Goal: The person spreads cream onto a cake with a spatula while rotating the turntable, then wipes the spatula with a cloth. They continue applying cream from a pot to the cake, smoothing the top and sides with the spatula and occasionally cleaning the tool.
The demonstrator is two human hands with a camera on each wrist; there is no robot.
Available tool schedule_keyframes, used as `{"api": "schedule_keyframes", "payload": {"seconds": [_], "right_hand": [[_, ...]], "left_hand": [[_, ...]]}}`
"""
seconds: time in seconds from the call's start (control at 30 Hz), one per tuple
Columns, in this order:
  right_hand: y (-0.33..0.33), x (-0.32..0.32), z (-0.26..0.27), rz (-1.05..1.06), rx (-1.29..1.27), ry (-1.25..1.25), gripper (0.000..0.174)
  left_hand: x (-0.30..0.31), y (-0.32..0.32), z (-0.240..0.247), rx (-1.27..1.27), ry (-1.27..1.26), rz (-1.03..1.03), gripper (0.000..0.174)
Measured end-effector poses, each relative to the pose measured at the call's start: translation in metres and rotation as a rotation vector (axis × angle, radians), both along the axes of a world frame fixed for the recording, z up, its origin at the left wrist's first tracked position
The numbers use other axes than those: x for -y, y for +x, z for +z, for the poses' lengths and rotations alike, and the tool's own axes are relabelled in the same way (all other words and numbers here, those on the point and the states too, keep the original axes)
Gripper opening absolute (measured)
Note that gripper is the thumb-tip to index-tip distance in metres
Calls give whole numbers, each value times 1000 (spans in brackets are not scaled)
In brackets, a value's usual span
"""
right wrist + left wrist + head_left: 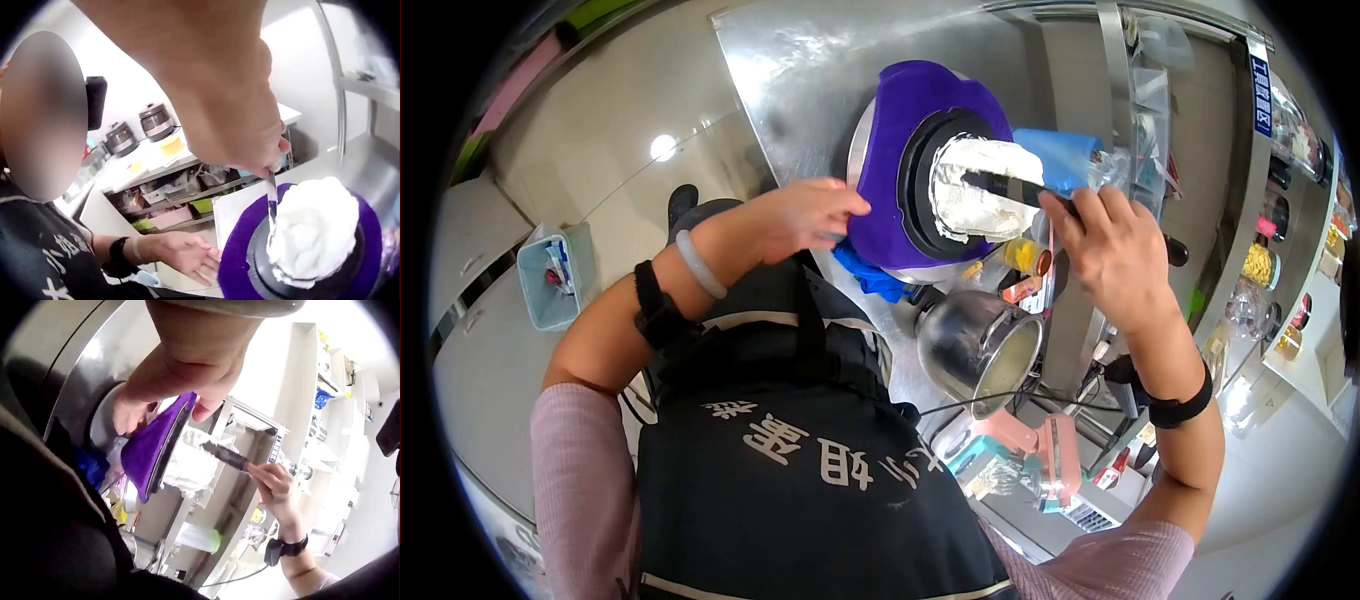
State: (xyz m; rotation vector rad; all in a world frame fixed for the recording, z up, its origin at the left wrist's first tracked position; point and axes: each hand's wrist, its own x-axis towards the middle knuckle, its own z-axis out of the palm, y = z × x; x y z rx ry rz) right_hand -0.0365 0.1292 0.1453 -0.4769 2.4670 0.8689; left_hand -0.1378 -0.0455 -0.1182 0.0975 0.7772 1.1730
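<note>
We read 大小姐蛋糕 across the black apron (800, 540) below the left hand (808, 218), 工具放置区 on the blue label (1261, 96) beyond the right hand (1115, 255).

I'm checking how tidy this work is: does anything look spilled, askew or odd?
Nothing looks clearly spilled or damaged. Only the white cream stands out: on the black disc, its surface is lumpy and its edge ragged. That may just be unfinished smoothing, as the right hand holds a spatula at it.

Handle of the spatula (1002, 186) mostly invisible inside right grip (1115, 258)
</note>
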Motion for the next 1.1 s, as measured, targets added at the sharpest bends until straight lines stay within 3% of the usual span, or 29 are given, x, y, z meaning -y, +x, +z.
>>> {"api": "schedule_keyframes", "payload": {"seconds": [0.1, 0.13, 0.3, 0.37, 0.43, 0.53, 0.57, 0.6, 0.7, 0.77, 0.83, 0.87, 0.9, 0.97, 1.0, 1.1], "right_hand": [[5, 0, -1, -79, 6, 18, 33], [7, 6, 1, -87, 32, -19, 32], [-3, -3, 2, 9, -21, 6, 35], [2, -3, 3, -71, 6, 18, 36], [10, 6, 8, -148, 137, -44, 34], [3, 7, 8, -13, 59, -43, 35], [-1, 4, 7, 79, -2, -32, 36], [-2, -1, 4, 34, -4, 4, 35], [3, 7, 8, -133, 118, -17, 34], [3, 9, 8, -76, 120, -25, 33], [-2, 0, 6, 40, 41, -131, 33], [-6, -4, 4, 99, 5, -102, 31], [-6, -5, 3, 102, 5, -103, 31], [-4, -5, 1, -110, 61, -71, 29], [-2, 1, 3, -136, 77, -92, 27], [-5, 13, 5, 13, 98, -41, 29]], "left_hand": [[1, -6, -5, 98, 105, 108, 42], [-1, -8, -3, 44, 18, 178, 39], [2, -2, 8, -32, -86, 14, 34], [3, -8, -2, -19, 104, 13, 34], [-3, -10, 0, 7, -20, 73, 37], [-2, -7, 2, -1, -40, 189, 40], [-3, -5, 1, 20, -50, 79, 43], [-4, -4, 0, 41, -60, -31, 45], [-3, -18, -5, 60, -16, 121, 48], [-3, -17, -6, 44, -21, 164, 49], [0, -7, -13, 48, 72, 64, 50], [-3, -4, -10, 49, -6, -58, 50], [-3, -6, -12, 49, -6, -55, 50], [-3, -12, -11, -25, 123, 29, 40], [-6, -16, -8, 37, 2, 105, 41], [-6, -9, -3, 15, -45, 208, 40]]}}
